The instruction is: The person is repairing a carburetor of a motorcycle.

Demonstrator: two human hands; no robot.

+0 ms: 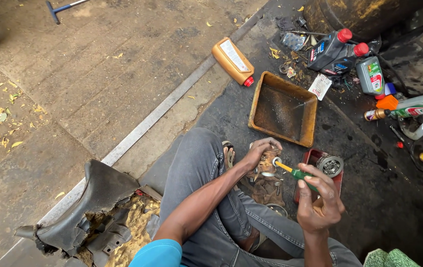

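Greasy brown metal engine part [269,163] sits low between our knees above the oily black floor [369,207], gripped by our left hand [260,151]; our right hand [320,200] clamps a green-handled, yellow-shafted screwdriver [295,173], tip touching the part; beside it lies a rusty rectangular metal tray [283,109].

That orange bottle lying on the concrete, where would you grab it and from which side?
Probably around the middle of the orange bottle, coming down from above with fingers across its narrow width. It lies flat on its side on the concrete floor, red cap toward the rusty tray, with its long sides free; the cap end looks too small for a steady hold.
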